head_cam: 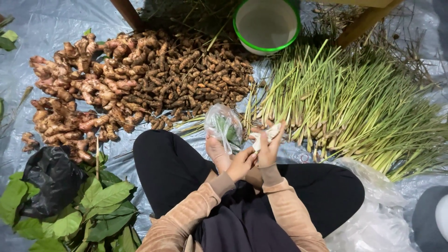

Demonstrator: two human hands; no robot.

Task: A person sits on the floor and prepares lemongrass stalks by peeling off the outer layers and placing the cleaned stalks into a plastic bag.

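I sit cross-legged in black trousers on a plastic sheet. My right hand is raised and grips a small pale piece, possibly folded plastic or a cut root. My left hand is curled beside it, fingertips touching the lower end of the same piece. A small clear plastic bag with green leaves inside stands just in front of my hands, resting against my bare foot.
A heap of ginger-like roots and thinner brown roots lies ahead left. Lemongrass stalks spread ahead right. A green-rimmed bowl sits at the top. Green leaves and a black bag lie at my left knee.
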